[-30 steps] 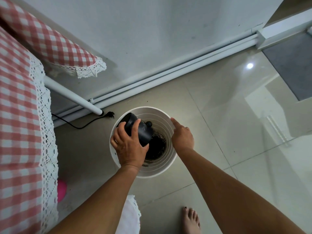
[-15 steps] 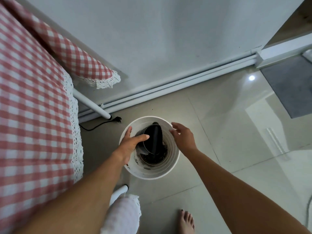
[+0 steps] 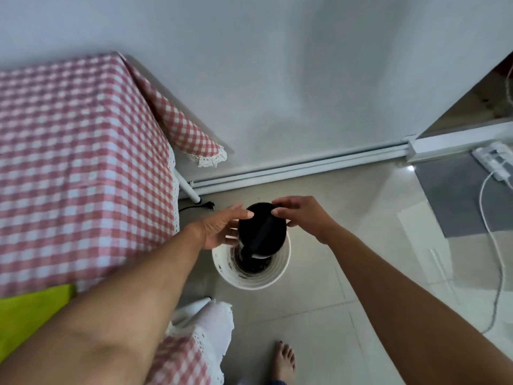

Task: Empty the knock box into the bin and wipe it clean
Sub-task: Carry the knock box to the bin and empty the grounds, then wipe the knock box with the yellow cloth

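Knock box (image 3: 262, 232) hangs over my white bin (image 3: 251, 282), both hands gripping: left hand (image 3: 219, 227) fingers curled on its side, right hand (image 3: 301, 213) fingertips pinching the top edge. Checked tablecloth (image 3: 83, 162) crowds my left arm.

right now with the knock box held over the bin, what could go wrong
The knock box hangs over the far rim of the white bin, not its centre, so leftover grounds might fall on the tiled floor. The left hand and right hand seem to grip mostly with fingertips, so it could slip. Dirty fingers may stain the checked tablecloth beside it.
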Available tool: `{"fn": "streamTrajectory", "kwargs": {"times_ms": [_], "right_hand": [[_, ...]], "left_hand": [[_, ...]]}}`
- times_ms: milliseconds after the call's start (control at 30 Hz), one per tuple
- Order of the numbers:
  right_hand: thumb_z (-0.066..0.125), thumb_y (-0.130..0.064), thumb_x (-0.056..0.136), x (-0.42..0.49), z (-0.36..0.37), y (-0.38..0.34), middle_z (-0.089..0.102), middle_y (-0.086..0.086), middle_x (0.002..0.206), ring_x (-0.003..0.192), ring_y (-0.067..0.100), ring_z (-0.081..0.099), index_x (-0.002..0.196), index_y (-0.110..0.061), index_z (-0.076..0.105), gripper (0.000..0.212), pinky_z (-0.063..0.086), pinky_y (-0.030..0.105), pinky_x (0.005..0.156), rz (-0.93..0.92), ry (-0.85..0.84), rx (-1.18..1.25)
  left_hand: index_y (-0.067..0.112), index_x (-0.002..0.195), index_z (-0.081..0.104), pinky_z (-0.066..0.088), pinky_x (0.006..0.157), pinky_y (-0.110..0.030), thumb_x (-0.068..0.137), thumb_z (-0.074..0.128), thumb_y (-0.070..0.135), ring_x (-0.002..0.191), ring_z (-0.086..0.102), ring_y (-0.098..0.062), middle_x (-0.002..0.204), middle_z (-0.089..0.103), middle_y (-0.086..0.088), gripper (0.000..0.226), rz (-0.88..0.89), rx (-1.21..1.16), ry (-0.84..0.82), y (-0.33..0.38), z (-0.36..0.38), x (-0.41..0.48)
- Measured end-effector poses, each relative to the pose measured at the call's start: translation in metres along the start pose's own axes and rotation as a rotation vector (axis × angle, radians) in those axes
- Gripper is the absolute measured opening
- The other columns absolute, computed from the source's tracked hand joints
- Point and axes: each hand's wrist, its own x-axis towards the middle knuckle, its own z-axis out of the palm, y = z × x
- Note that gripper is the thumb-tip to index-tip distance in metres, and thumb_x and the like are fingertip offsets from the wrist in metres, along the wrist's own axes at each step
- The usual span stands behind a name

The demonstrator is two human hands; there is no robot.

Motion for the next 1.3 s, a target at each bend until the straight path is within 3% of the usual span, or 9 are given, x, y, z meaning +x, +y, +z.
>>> {"fn": "streamTrajectory", "kwargs": {"times_ms": [200,400,567,700,800,1000,1100,1233,1300], "right_hand": [[0.079,-0.027,0.08,-0.036,0.003,-0.071,0.078,0.001,0.091,0.085,0.015,0.074,0.103,-0.018,0.077,0.025,0.058,0.033,0.073,0.022,0.13,0.087],[0.082,-0.032,0.074,-0.069,0.023,-0.134,0.077,0.004,0.089,0.084,0.021,0.074,0.096,-0.019,0.077,0.026,0.056,0.028,0.06,0.074,0.339,0.195],[0.085,-0.034,0.071,-0.093,0.046,-0.176,0.077,0.006,0.089,0.076,0.023,0.075,0.102,-0.015,0.077,0.037,0.062,0.033,0.064,0.072,0.409,0.244],[0.085,-0.03,0.073,-0.117,0.066,-0.208,0.076,0.006,0.089,0.08,0.021,0.074,0.104,-0.015,0.076,0.035,0.061,0.031,0.061,0.03,0.399,0.251],[0.084,-0.032,0.073,-0.131,0.083,-0.228,0.076,0.005,0.089,0.08,0.02,0.073,0.105,-0.016,0.076,0.037,0.063,0.035,0.066,0.002,0.382,0.225],[0.085,-0.032,0.071,-0.153,0.135,-0.267,0.076,0.005,0.087,0.075,0.022,0.073,0.102,-0.016,0.077,0.035,0.063,0.04,0.067,-0.047,0.315,0.2],[0.084,-0.037,0.069,-0.164,0.168,-0.285,0.077,0.0,0.08,0.073,0.021,0.074,0.082,-0.025,0.077,0.019,0.063,0.043,0.07,-0.097,0.295,0.144],[0.084,-0.039,0.067,-0.182,0.221,-0.306,0.078,0.004,0.083,0.07,0.022,0.074,0.089,-0.021,0.08,0.028,0.063,0.04,0.063,-0.14,0.255,0.102],[0.083,-0.041,0.067,-0.192,0.255,-0.314,0.077,0.006,0.075,0.069,0.027,0.074,0.07,-0.027,0.078,0.016,0.062,0.048,0.065,-0.189,0.265,0.05]], "left_hand": [[0.023,0.104,0.069,0.054,0.061,-0.029,0.06,0.078,0.056,0.073,0.063,-0.017,0.09,0.064,-0.003,0.056,0.102,-0.248,0.139,0.032,0.018,-0.08],[0.031,0.128,0.06,0.051,0.092,-0.049,0.062,0.074,0.065,0.118,0.056,-0.027,0.131,0.06,-0.002,0.076,0.278,-0.348,0.387,0.038,0.032,-0.152],[0.022,0.115,0.073,0.055,0.075,-0.037,0.082,0.079,0.034,0.089,0.065,-0.019,0.102,0.074,-0.005,0.035,0.455,-0.426,0.722,0.043,0.036,-0.196],[0.011,0.113,0.075,0.058,0.068,-0.033,0.08,0.081,0.02,0.075,0.068,-0.018,0.091,0.076,-0.007,0.034,0.519,-0.423,0.814,0.05,0.033,-0.24],[0.007,0.112,0.072,0.056,0.052,-0.021,0.083,0.078,0.013,0.069,0.066,-0.015,0.084,0.072,-0.007,0.03,0.539,-0.442,0.833,0.055,0.025,-0.273],[0.009,0.099,0.075,0.054,0.059,-0.023,0.082,0.078,0.015,0.063,0.063,-0.012,0.078,0.07,-0.003,0.018,0.522,-0.436,0.789,0.048,-0.012,-0.339],[0.015,0.083,0.074,0.055,0.06,-0.025,0.082,0.079,0.016,0.061,0.062,-0.012,0.075,0.07,-0.002,0.005,0.536,-0.44,0.796,0.038,-0.04,-0.372],[0.015,0.082,0.073,0.055,0.062,-0.028,0.082,0.078,0.016,0.063,0.061,-0.013,0.075,0.069,-0.003,0.006,0.544,-0.426,0.781,0.016,-0.079,-0.416],[0.013,0.085,0.073,0.056,0.059,-0.026,0.083,0.077,0.015,0.063,0.061,-0.013,0.077,0.069,-0.004,0.005,0.545,-0.407,0.765,-0.001,-0.104,-0.441]]}}
